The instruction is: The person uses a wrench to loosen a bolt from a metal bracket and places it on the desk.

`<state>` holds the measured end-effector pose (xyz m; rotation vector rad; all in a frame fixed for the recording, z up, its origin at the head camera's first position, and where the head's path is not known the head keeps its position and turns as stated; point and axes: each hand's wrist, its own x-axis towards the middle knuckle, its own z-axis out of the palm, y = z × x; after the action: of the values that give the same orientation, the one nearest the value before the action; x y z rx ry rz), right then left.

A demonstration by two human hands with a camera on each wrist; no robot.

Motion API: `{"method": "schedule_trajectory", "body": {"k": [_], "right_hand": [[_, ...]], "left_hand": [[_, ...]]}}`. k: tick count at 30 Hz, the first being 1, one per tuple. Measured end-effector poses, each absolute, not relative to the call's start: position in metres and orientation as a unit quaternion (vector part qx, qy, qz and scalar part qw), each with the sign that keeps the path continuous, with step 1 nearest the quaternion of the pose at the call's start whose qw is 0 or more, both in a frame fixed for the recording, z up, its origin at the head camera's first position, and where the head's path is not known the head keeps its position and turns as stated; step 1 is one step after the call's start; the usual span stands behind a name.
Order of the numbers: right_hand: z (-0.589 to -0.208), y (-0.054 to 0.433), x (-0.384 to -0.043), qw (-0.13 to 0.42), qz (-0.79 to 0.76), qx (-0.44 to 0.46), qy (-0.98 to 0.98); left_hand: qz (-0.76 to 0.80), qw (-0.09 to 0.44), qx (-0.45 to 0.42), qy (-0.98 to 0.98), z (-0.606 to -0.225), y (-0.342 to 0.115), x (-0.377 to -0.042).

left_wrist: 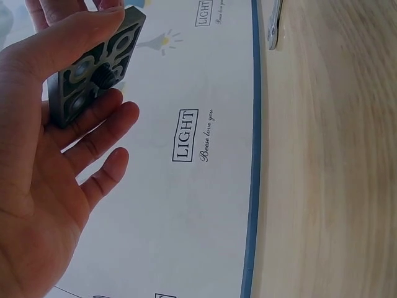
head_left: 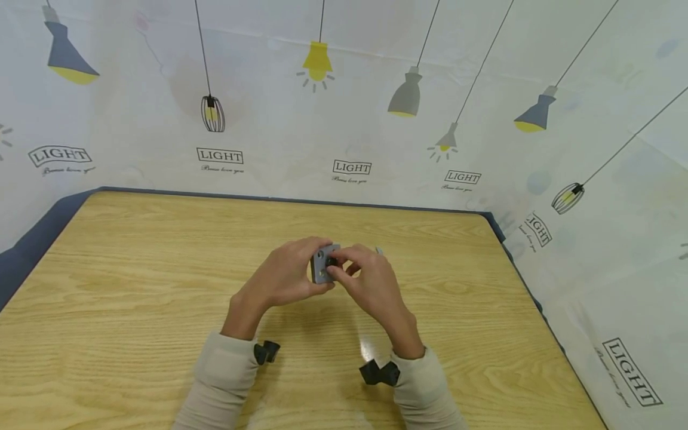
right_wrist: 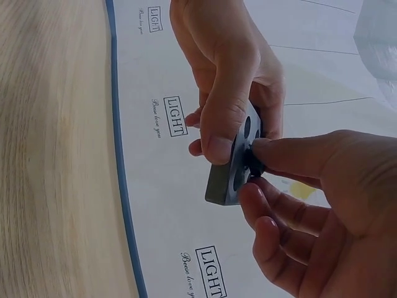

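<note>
My left hand [head_left: 287, 272] grips a grey square plate [head_left: 318, 266] with round holes by its edges, between thumb and fingers, above the table. On the other face of the plate, in the left wrist view, a dark threaded bolt end [left_wrist: 104, 77] sticks out of the middle. My right hand [head_left: 371, 280] pinches the dark head of this bolt [right_wrist: 253, 162] between thumb and fingertips, against the plate's face. The fingers partly cover the bolt head, so its shape is unclear.
A slim shiny metal tool [left_wrist: 273, 26] lies on the wooden table [head_left: 161, 269], mostly behind my right hand in the head view. A blue edge runs round the tabletop. Behind it hangs a white sheet [head_left: 279, 131] printed with lamps.
</note>
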<state>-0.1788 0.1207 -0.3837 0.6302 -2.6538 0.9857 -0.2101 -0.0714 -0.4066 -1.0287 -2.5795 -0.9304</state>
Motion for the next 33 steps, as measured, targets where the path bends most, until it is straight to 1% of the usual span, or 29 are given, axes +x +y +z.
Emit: {"method": "schedule_trajectory", "body": {"k": [12,22,33], "right_hand": [[-0.3832,0.1195,-0.1787,0.127,0.342,0.186,-0.912],[-0.3832,0.1180,-0.1781,0.124,0.340,0.211,-0.908],[-0.3825,0.1189,-0.1768,0.120,0.335,0.226,-0.907]], "left_hand": [[-0.318,0.101,-0.349,-0.876,-0.4047,-0.0704,-0.2094],[-0.315,0.110,-0.355,-0.873,-0.4038,-0.0703,-0.2086],[-0.312,0.107,-0.353,-0.876,-0.4044,-0.0707,-0.2092]]}}
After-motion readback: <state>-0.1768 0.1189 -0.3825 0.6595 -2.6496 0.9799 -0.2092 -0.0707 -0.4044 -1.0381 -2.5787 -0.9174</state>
